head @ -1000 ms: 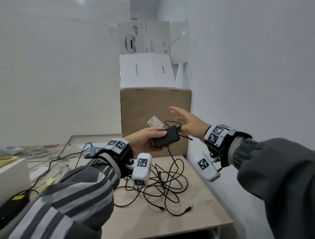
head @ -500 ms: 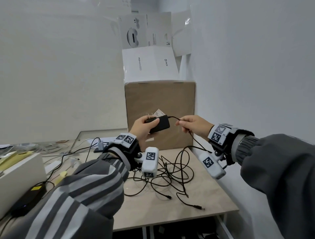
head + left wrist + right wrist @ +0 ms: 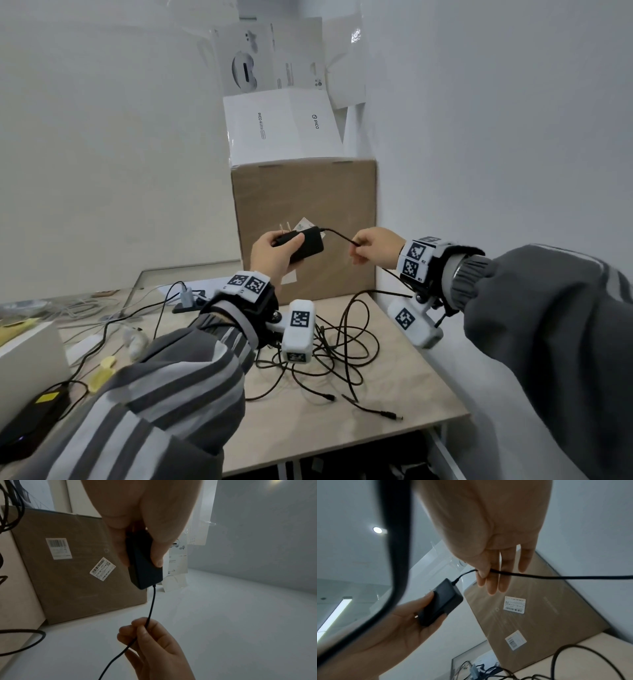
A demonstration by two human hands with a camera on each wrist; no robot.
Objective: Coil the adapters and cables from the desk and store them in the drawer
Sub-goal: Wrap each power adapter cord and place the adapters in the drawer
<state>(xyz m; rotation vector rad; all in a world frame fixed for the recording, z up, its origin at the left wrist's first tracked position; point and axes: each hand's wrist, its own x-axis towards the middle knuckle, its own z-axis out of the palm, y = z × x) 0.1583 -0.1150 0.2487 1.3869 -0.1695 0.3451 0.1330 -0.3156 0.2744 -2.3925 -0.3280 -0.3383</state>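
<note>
My left hand (image 3: 274, 255) grips a black power adapter (image 3: 305, 245) in the air in front of the cardboard box; its metal prongs point up and left. The same adapter (image 3: 145, 568) shows in the left wrist view, and in the right wrist view the adapter (image 3: 441, 602) lies in the left palm. A thin black cable (image 3: 337, 234) leaves the adapter's right end. My right hand (image 3: 375, 250) pinches that cable (image 3: 522, 575) between thumb and forefinger a short way from the adapter. The rest of the cable hangs down to a loose black tangle (image 3: 329, 349) on the desk.
A brown cardboard box (image 3: 305, 205) stands at the back against the right wall, with white boxes (image 3: 281, 126) stacked on it. The wooden desk (image 3: 404, 387) ends near the bottom right. At the left lie other wires, a plugged charger (image 3: 186, 298) and a black brick (image 3: 30, 421).
Both hands rose with the adapter. The right hand went from spread open beside the adapter to pinching its cable, and has drawn it out to the right.
</note>
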